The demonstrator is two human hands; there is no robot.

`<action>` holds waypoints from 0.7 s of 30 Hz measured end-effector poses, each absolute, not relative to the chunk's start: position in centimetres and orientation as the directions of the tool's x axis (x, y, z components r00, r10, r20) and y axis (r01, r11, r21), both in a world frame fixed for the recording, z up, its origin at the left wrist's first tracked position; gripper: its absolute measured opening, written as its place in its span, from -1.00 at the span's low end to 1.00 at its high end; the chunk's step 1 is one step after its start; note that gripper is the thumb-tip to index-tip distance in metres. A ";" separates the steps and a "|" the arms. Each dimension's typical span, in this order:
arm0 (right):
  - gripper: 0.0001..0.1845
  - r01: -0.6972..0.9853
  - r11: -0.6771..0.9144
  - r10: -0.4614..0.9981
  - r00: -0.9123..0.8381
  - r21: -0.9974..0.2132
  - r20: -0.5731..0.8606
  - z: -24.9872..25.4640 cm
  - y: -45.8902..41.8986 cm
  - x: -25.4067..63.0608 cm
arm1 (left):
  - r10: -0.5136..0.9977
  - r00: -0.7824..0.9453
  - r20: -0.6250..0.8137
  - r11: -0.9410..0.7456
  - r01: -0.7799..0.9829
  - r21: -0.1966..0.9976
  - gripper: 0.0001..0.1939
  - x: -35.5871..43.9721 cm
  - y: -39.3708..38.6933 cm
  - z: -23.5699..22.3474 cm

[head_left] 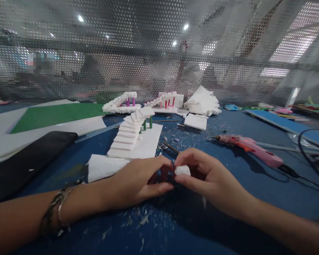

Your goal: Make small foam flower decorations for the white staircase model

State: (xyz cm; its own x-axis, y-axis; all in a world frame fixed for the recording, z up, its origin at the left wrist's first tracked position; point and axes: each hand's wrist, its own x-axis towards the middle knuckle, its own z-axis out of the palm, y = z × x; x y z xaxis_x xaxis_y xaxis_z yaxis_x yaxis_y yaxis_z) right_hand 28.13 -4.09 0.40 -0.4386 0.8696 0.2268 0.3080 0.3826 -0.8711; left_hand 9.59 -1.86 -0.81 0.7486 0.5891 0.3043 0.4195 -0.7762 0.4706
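Note:
My right hand (202, 171) is closed, with a small white rolled piece (183, 170) between its thumb and fingers; paper or foam, I cannot tell which. My left hand (149, 177) is curved just to the left of the piece, with a gap between thumb and fingers and nothing visible in it. Behind my left hand lies a crumpled white tissue (105, 167). Beyond it stands a model staircase of white steps (127, 132) with green posts (150, 122), on a white base sheet (149, 145). A dark pointed tool (171, 147) lies behind my fingertips, partly hidden.
To the right lies a pink glue gun (260, 151) with a black cord (303, 175). Two more stair models, one with purple posts (130, 102) and one with red posts (169, 103), stand behind. A black pouch (34, 156) is left. White scraps (145, 219) litter the blue table.

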 end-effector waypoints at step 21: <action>-0.83 0.371 0.497 0.838 -0.439 -0.784 0.324 0.5 -4.0 27.4 | 0.646 0.670 0.365 -0.747 0.456 0.484 -0.84 9.4 -1.9 0.1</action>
